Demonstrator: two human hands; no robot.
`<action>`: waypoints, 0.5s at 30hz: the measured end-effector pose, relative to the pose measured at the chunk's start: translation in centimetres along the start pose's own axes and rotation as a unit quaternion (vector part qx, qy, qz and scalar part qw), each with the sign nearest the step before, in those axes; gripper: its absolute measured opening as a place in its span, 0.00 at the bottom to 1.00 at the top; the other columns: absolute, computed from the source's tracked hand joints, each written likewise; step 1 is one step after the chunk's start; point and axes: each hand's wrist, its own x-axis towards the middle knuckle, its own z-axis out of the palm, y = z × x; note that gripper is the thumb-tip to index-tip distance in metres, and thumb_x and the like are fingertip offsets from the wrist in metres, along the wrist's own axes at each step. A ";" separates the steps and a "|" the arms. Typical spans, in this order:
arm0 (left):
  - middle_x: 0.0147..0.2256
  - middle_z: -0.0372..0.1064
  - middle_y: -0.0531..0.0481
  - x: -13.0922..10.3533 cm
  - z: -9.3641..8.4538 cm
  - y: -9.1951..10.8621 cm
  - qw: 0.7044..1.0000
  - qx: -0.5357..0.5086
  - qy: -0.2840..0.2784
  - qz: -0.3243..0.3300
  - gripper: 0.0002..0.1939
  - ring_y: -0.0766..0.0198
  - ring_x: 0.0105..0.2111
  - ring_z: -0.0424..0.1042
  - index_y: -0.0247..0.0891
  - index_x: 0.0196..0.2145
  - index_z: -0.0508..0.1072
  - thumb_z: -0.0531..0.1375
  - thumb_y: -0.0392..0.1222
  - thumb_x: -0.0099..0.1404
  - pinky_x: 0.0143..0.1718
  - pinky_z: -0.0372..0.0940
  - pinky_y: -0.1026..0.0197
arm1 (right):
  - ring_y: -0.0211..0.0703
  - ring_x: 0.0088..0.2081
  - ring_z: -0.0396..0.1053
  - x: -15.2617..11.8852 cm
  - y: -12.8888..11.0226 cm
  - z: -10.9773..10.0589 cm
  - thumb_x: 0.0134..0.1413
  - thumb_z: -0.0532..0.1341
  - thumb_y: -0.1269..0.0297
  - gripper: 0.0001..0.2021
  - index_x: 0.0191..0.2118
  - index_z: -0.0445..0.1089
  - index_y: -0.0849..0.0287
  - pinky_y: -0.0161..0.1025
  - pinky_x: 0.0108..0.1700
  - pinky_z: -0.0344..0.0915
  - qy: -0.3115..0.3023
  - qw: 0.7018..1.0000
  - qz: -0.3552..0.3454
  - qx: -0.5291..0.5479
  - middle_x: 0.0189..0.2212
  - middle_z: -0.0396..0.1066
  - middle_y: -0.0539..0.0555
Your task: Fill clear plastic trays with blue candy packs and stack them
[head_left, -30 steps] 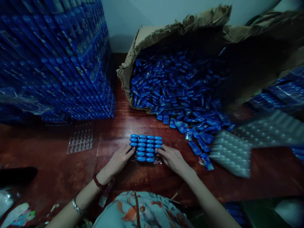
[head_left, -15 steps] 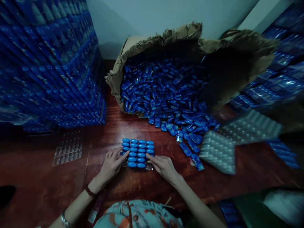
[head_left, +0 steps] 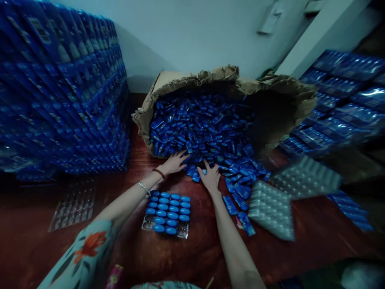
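Observation:
My left hand (head_left: 177, 162) reaches to the front edge of a heap of small blue packs (head_left: 207, 124), fingers stretched out and touching the packs. Beside it, my right hand (head_left: 211, 176) lies over the spilled front of the heap with its fingers spread; neither hand clearly grips a pack. Nearer to me, a clear plastic blister tray (head_left: 148, 225) lies on the table. Rows of glossy blue oval pieces (head_left: 172, 215) fill most of its hollows, and some hollows along the near corners show bare plastic.
A torn cardboard box (head_left: 156, 86) lies open around the heap. Stacked blue packages (head_left: 69, 96) rise at left, with more packages (head_left: 349, 96) at right. Stacked clear trays (head_left: 270, 208) stand right of the heap. Another clear tray (head_left: 73, 204) lies left on the red-brown table (head_left: 192, 261).
Both hands have left the blister tray and moved forward to the heap of blue packs. The filled tray stays on the table, and the camera view has shifted upward.

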 end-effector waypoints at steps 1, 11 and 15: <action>0.59 0.51 0.36 0.8 0.5 -0.3 1.000 0.010 -0.027 0.001 0.27 0.45 0.56 0.55 0.38 0.60 0.56 0.54 0.41 0.64 0.53 0.55 0.43 | 0.54 0.47 0.61 -0.2 -0.4 0.0 0.58 0.50 0.47 0.25 0.57 0.62 0.51 0.51 0.44 0.60 -0.013 1.000 -0.008 0.001 0.47 0.59 0.63; 0.60 0.52 0.41 -6.3 2.1 -2.2 0.991 -0.095 -0.097 0.004 0.30 0.49 0.59 0.51 0.43 0.62 0.53 0.55 0.44 0.63 0.55 0.54 0.44 | 0.47 0.53 0.57 -4.8 -1.8 -0.4 0.58 0.53 0.53 0.18 0.50 0.68 0.54 0.48 0.55 0.53 -0.091 0.958 -0.239 0.129 0.48 0.65 0.56; 0.64 0.44 0.42 -12.2 0.3 -3.0 0.970 -0.225 -0.034 -0.080 0.32 0.57 0.63 0.47 0.39 0.63 0.47 0.50 0.51 0.66 0.60 0.49 0.53 | 0.46 0.49 0.60 -4.5 -1.7 -1.0 0.60 0.52 0.62 0.13 0.43 0.72 0.56 0.48 0.53 0.56 -0.002 0.958 -0.195 0.212 0.42 0.69 0.56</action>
